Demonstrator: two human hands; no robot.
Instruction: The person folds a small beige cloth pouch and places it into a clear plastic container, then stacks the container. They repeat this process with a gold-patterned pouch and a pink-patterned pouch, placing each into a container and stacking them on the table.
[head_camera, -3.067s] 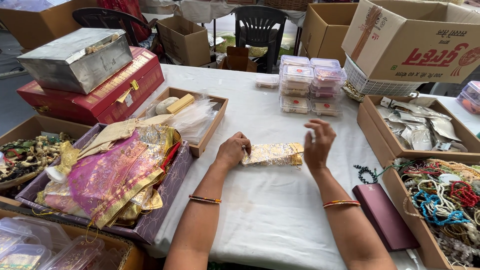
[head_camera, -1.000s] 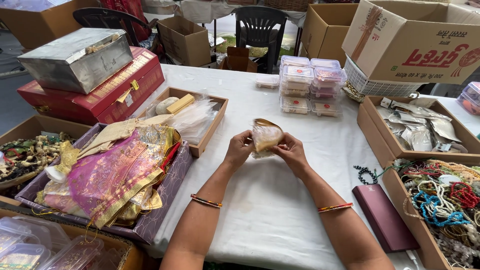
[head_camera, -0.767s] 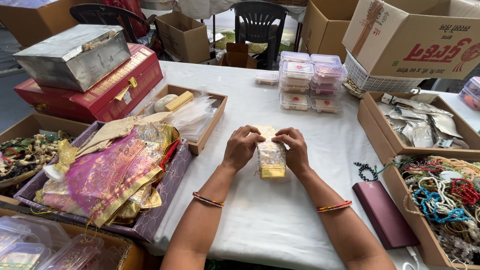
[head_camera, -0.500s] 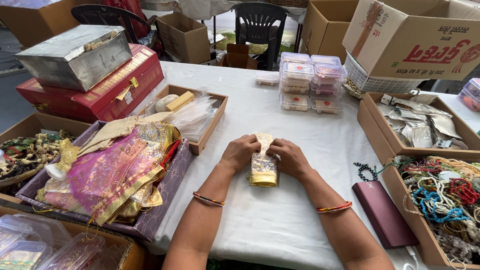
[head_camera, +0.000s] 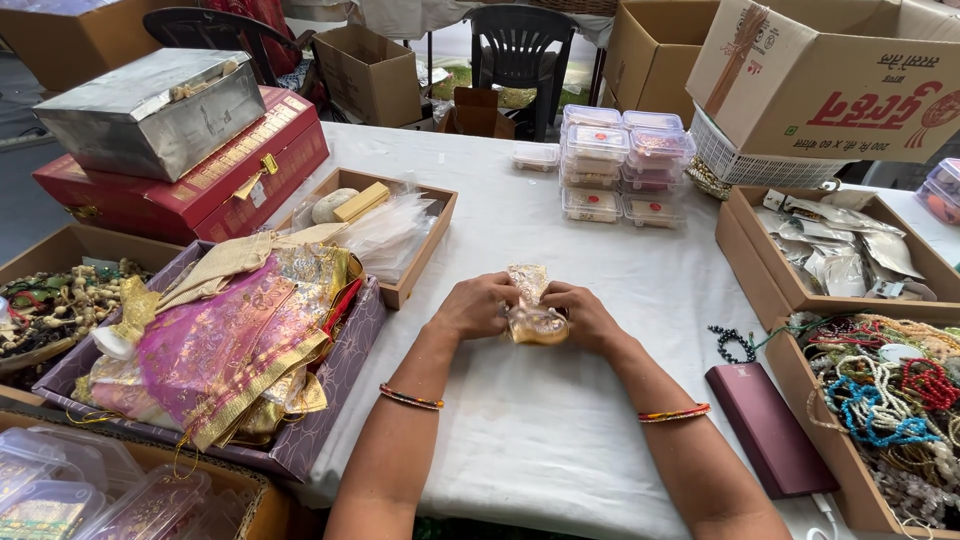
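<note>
A small gold pouch (head_camera: 534, 310) of sheer, glittery fabric sits near the middle of the white tabletop (head_camera: 520, 440), a little toward the near edge, gripped from both sides. Its long axis runs away from the person, toward the far edge: the bunched, narrow neck points to the far edge, and the fuller, rounded body lies toward the near edge. The left hand (head_camera: 478, 305) grasps the pouch's left side, fingers curled in around it, wrist low over the cloth and a thin bangle on the forearm. The right hand (head_camera: 584, 315) mirrors it, clenched on the right side, knuckles up, with a striped bangle at the wrist. Both forearms slant in from the near edge and meet at the pouch. A dark red flat case (head_camera: 762, 428) lies toward the right edge, well apart from the hands.
</note>
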